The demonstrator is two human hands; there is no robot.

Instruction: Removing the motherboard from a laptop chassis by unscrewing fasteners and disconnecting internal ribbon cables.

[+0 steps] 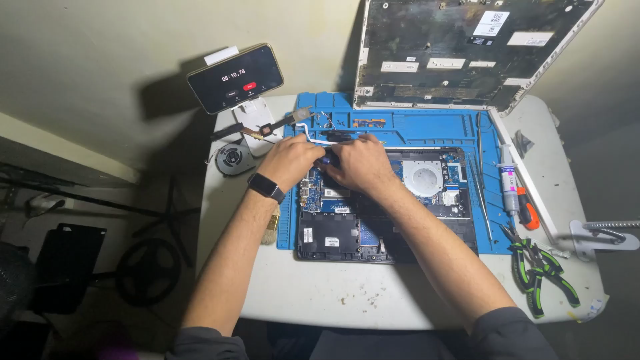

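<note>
An opened laptop base [373, 220] lies on a blue work mat [427, 127], its circuit board and black battery exposed. My left hand [288, 162], with a black watch on the wrist, rests on the board's upper left corner. My right hand [360, 163] sits beside it, fingers curled down onto the board. Both hands meet over a small dark part that they hide. What the fingers pinch cannot be made out.
The removed laptop cover [460, 53] leans against the wall behind. A phone on a stand [235, 78] and a loose fan [233, 159] sit at the left. Tweezers [481, 187], a syringe tube [509, 180], a screwdriver [527, 210] and green-handled pliers [540, 273] lie at the right.
</note>
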